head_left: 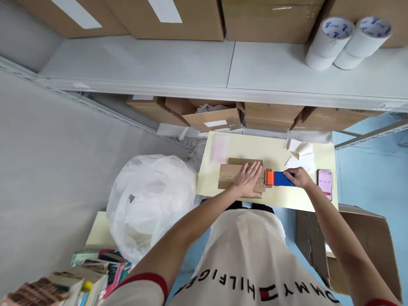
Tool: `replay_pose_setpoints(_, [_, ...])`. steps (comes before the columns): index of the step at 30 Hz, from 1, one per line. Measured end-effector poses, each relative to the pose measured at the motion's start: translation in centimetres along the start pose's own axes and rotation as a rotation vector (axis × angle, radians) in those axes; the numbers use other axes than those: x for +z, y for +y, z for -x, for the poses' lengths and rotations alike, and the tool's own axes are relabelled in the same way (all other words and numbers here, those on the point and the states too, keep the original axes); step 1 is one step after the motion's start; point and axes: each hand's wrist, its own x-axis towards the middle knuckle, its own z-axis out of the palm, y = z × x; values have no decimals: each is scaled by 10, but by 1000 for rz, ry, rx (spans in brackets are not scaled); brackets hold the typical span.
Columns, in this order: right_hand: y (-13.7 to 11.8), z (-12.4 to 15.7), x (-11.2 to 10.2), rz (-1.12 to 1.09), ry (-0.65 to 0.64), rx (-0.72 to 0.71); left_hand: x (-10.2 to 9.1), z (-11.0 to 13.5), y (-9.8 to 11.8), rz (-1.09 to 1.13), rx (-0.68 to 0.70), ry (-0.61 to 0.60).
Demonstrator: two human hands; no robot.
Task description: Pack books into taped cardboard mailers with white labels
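A small flat cardboard box (231, 172) lies on the pale yellow table (248, 148). My left hand (250, 180) rests flat on top of it, fingers stretched out. My right hand (298, 176) is wrapped round the blue handle of a tape dispenser (278, 178). The dispenser's orange head touches the right end of the box.
A phone (325, 183) lies at the table's right edge, white paper scraps (301, 153) behind it. Two white tape rolls (347, 40) sit on the grey shelf (191, 63) with cardboard boxes. A full clear plastic bag (149, 204) stands left; an open carton (360, 246) right.
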Motion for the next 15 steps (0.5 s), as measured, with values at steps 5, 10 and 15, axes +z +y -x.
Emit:
replay_pose_setpoints(5, [14, 6, -6, -80, -60, -9, -2, -17, 13, 2, 6, 7])
replay_pose_setpoints(10, [30, 14, -22, 18, -97, 32, -3, -13, 9, 4, 2, -10])
replay_pose_setpoints(15, [-24, -4, -6, 425, -116, 166, -5, -13, 16, -4, 72, -47])
